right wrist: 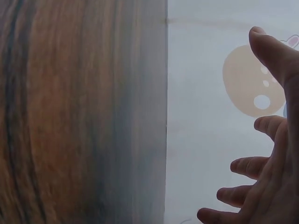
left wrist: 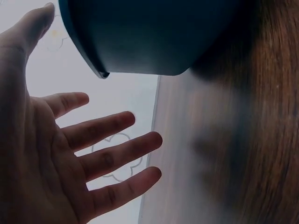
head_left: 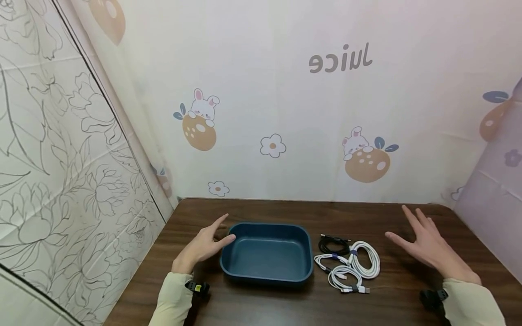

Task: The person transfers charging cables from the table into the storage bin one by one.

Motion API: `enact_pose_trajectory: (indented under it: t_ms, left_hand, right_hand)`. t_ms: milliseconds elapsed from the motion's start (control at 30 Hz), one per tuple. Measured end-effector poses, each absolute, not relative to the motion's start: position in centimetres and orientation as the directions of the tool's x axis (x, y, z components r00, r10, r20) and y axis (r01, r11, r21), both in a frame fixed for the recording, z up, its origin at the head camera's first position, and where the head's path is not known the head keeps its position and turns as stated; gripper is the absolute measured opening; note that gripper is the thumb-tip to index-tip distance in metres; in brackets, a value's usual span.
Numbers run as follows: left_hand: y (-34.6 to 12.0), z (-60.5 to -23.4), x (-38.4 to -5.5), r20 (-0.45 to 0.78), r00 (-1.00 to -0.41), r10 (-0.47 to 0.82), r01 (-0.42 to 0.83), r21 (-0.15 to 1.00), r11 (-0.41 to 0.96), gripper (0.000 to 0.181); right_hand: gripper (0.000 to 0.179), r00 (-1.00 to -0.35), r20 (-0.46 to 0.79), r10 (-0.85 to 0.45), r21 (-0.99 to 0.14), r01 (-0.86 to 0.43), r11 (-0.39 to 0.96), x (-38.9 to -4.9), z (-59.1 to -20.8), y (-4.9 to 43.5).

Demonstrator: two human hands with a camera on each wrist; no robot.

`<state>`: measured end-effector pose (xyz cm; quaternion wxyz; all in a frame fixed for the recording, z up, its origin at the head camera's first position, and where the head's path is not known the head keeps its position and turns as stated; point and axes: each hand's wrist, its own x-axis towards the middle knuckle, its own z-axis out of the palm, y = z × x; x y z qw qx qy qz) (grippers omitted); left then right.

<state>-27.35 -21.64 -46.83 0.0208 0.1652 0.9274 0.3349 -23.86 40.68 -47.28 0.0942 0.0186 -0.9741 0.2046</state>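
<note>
While left hand (head_left: 202,246) sits at 9 o'clock of blue tray (head_left: 267,259), fingers (left wrist: 122,153) spread, coiled cables (head_left: 355,258) lie on worktop (head_left: 395,301) at tray's 3 o'clock; right hand (head_left: 430,246) farther out, fingers also spread.

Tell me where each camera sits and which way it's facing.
Head: head-worn, facing forward and down at the blue tray, coiled cables, table and backdrop; left hand, right hand and sleeves show.
Left wrist: worn there, facing past the left hand toward the tray's side and backdrop.
Right wrist: worn there, facing past the right hand across the table to the backdrop.
Shared by head and left wrist: tray, left hand.
</note>
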Motion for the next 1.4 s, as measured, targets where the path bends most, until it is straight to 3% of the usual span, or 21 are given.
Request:
enact_pose_trajectory:
  t_ms: [333,633,833,1400]
  left_hand:
    - [-21.34,-46.96,-27.60,0.041,-0.937,0.347,0.307,0.569,0.763,0.088]
    - [-21.48,-47.30,-27.69,0.053,-0.915,0.399,0.352,0.588,0.729,0.082]
    - [-21.47,-47.42,-27.90,0.070,-0.896,0.439,0.388,0.605,0.696,0.069]
    - [-21.29,-47.57,-27.85,0.045,-0.899,0.435,0.359,0.642,0.677,0.057]
  right_hand:
    - [0.111,-0.987,0.157,-0.030,-0.410,-0.093,0.907,-24.03,-47.05,40.27]
    - [0.110,-0.987,0.160,-0.035,-0.410,-0.099,0.907,-23.93,-47.02,40.28]
    - [0.110,-0.986,0.163,-0.031,-0.431,-0.099,0.897,-23.91,-47.03,40.26]
    - [0.113,-0.987,0.160,-0.022,-0.458,-0.094,0.884,-23.93,-47.27,40.57]
